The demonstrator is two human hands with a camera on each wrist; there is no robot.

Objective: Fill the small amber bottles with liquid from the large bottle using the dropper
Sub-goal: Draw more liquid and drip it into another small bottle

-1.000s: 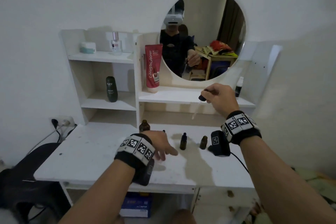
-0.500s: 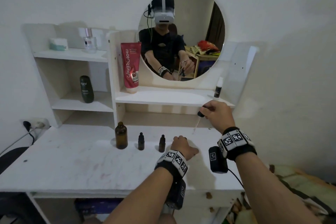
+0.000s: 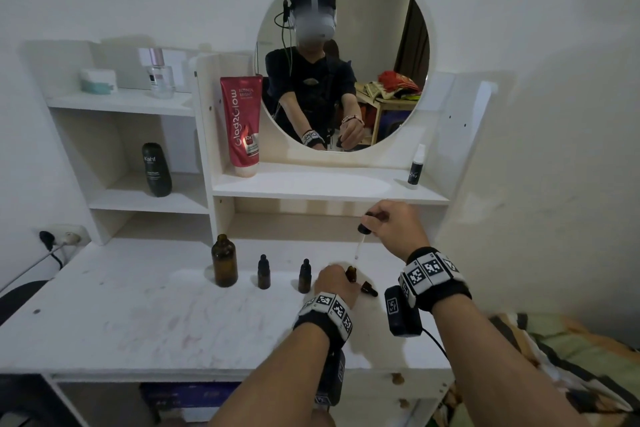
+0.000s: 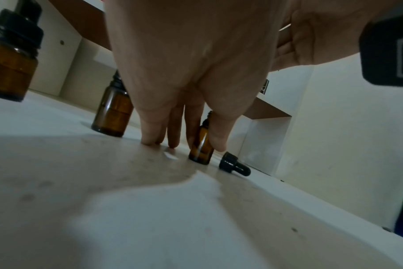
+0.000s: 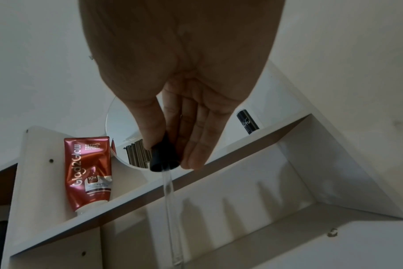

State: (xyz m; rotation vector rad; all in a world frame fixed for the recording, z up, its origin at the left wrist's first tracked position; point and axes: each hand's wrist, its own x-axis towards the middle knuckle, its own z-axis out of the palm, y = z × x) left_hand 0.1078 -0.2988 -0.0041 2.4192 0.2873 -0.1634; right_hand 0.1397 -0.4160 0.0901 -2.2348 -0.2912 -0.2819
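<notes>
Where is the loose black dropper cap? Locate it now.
In the head view the black dropper cap lies on its side on the white tabletop, just right of the uncapped small amber bottle the left hand holds.

Left hand (image 3: 335, 284) low, fingers down; right hand (image 3: 394, 227) raised, fingertips pinched.

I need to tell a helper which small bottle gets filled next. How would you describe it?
On the white table below the round mirror, four amber bottles stand in a row. It is the rightmost bottle, held by the left hand: the only small one uncapped, its black cap lying beside it.
</notes>
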